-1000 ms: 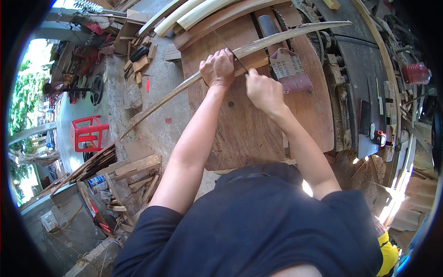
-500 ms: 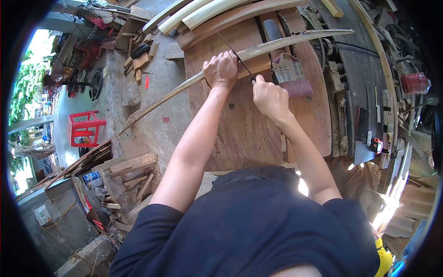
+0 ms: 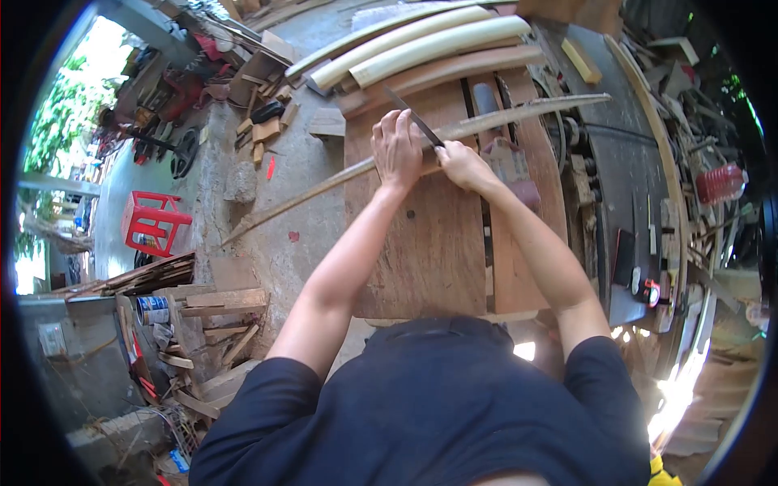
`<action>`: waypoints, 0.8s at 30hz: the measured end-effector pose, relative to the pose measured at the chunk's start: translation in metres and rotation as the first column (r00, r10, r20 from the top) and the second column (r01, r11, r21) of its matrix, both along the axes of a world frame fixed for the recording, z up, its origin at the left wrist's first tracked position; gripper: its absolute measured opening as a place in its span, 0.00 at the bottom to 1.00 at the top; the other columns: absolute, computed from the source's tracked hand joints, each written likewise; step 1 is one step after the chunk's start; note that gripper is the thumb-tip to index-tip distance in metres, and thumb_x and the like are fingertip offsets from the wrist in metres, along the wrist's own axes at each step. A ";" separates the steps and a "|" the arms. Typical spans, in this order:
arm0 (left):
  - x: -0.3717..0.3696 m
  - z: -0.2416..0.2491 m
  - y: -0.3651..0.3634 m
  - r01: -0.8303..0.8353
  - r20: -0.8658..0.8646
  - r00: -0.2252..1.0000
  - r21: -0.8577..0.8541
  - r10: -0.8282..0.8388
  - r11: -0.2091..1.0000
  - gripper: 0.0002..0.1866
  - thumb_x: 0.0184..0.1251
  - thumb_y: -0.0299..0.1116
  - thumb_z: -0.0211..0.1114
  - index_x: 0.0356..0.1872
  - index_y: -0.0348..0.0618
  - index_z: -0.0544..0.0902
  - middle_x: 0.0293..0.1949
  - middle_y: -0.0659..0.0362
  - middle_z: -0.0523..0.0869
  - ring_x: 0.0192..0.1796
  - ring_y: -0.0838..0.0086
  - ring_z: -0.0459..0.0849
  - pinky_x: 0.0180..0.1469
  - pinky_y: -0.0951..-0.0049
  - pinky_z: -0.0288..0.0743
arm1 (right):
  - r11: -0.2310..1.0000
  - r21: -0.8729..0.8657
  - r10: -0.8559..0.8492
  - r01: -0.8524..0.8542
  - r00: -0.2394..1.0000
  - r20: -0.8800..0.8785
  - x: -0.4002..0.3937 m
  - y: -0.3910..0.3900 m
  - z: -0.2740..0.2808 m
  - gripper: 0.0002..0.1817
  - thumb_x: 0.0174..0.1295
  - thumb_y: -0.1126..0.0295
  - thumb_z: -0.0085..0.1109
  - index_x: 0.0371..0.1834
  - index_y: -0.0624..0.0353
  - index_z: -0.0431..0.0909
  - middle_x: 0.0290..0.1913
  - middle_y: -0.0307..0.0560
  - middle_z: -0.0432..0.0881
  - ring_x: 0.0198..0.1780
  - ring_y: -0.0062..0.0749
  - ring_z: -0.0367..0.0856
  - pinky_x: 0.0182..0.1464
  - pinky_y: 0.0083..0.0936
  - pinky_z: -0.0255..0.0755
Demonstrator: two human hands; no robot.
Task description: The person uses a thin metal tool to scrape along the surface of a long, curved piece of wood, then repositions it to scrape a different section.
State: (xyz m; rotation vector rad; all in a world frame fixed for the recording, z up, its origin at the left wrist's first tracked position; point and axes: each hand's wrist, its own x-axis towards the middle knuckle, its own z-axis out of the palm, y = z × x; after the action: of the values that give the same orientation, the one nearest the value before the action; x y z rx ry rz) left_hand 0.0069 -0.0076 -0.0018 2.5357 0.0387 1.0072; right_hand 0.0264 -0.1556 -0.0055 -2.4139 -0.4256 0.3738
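Leaning over the wooden bench [image 3: 429,267], the person has both hands close together at a long, slightly curved wooden strip [image 3: 308,190]. The strip lies aslant across the bench, one end reaching out over the floor on the left and the other past the far right side. The left hand [image 3: 397,152] lies over the strip, its fingers fairly straight and close together; I can't tell whether it grips the wood. The right hand [image 3: 465,166] is closed around the near end of a thin, dark metal tool [image 3: 421,127], which slants across the strip just beside the left hand's fingers. Beyond them lie pale curved wooden pieces [image 3: 442,55]. A gray cylinder [image 3: 485,99] and a worn piece of sandpaper [image 3: 504,162] sit to the right, near the strip. Off to the left stands a red plastic stool [image 3: 154,220].
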 end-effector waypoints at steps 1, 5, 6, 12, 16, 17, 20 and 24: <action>-0.017 0.018 -0.005 0.059 -0.024 0.998 -0.072 -0.061 0.996 0.19 0.70 0.34 0.56 0.60 0.43 0.75 0.57 0.50 0.75 0.61 0.57 0.71 0.62 0.59 0.64 | 0.995 0.083 -0.021 0.050 0.948 -0.317 -0.005 -0.007 0.040 0.21 0.72 0.56 0.41 0.45 0.63 0.77 0.41 0.65 0.83 0.39 0.52 0.85 0.42 0.48 0.76; -0.113 0.105 -0.076 0.437 -0.056 0.846 -0.497 -0.530 0.750 0.07 0.64 0.29 0.65 0.43 0.45 0.81 0.41 0.55 0.80 0.47 0.63 0.76 0.51 0.62 0.70 | 0.940 0.318 0.127 -0.125 0.992 0.013 0.019 -0.045 0.026 0.19 0.71 0.61 0.40 0.37 0.64 0.76 0.29 0.59 0.80 0.33 0.48 0.79 0.41 0.43 0.72; -0.137 0.119 -0.101 0.539 0.082 0.615 -0.770 -0.785 0.342 0.06 0.65 0.31 0.66 0.40 0.43 0.83 0.38 0.56 0.82 0.42 0.65 0.80 0.45 0.66 0.73 | 0.958 0.275 0.127 -0.083 0.981 -0.146 0.016 -0.056 0.045 0.17 0.70 0.62 0.40 0.35 0.64 0.74 0.23 0.52 0.74 0.30 0.41 0.77 0.38 0.41 0.72; -0.250 0.227 -0.200 0.239 0.063 -0.133 -0.967 -0.989 -0.093 0.13 0.63 0.33 0.60 0.37 0.30 0.85 0.37 0.44 0.87 0.44 0.57 0.87 0.49 0.63 0.77 | 0.861 -0.156 0.508 -0.484 0.806 0.304 -0.001 -0.163 0.090 0.10 0.50 0.83 0.57 0.37 0.67 0.71 0.34 0.54 0.74 0.37 0.50 0.73 0.37 0.37 0.66; -0.274 0.207 -0.244 0.149 0.055 -0.002 -0.987 -0.998 -0.055 0.12 0.60 0.31 0.61 0.33 0.29 0.84 0.33 0.46 0.87 0.41 0.57 0.86 0.45 0.62 0.77 | 0.875 -0.127 0.476 -0.467 0.779 0.409 -0.033 -0.197 0.126 0.04 0.58 0.80 0.55 0.34 0.64 0.70 0.29 0.52 0.74 0.29 0.43 0.74 0.30 0.33 0.67; -0.273 0.205 -0.246 0.089 0.140 -0.164 -0.984 -0.977 -0.156 0.11 0.59 0.31 0.62 0.30 0.29 0.83 0.29 0.46 0.86 0.38 0.57 0.86 0.43 0.60 0.76 | 0.971 0.014 0.237 -0.238 0.969 0.065 -0.054 -0.192 0.162 0.07 0.65 0.72 0.49 0.32 0.64 0.69 0.24 0.49 0.70 0.25 0.37 0.70 0.29 0.32 0.65; -0.276 0.198 -0.247 -0.087 0.315 -0.263 -0.949 -0.912 -0.302 0.08 0.51 0.30 0.64 0.21 0.33 0.81 0.22 0.47 0.83 0.32 0.54 0.85 0.38 0.56 0.73 | 0.993 0.110 0.055 -0.038 0.986 -0.157 -0.065 -0.220 0.156 0.18 0.75 0.61 0.42 0.29 0.60 0.68 0.16 0.39 0.64 0.16 0.24 0.61 0.20 0.26 0.57; -0.254 0.209 -0.225 -0.186 0.381 -0.495 -0.924 -0.781 -0.333 0.08 0.68 0.26 0.60 0.39 0.31 0.85 0.30 0.59 0.87 0.34 0.82 0.78 0.38 0.75 0.73 | 0.985 0.118 0.123 -0.123 0.992 0.014 -0.071 -0.236 0.151 0.18 0.77 0.58 0.41 0.29 0.57 0.67 0.14 0.33 0.63 0.10 0.19 0.58 0.13 0.22 0.53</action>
State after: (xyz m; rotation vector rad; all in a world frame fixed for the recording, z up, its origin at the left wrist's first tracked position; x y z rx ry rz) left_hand -0.2467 -0.2327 0.2077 0.6889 -0.7639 -1.2335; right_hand -0.0448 -0.3913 0.1457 -2.2802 -0.5854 0.3840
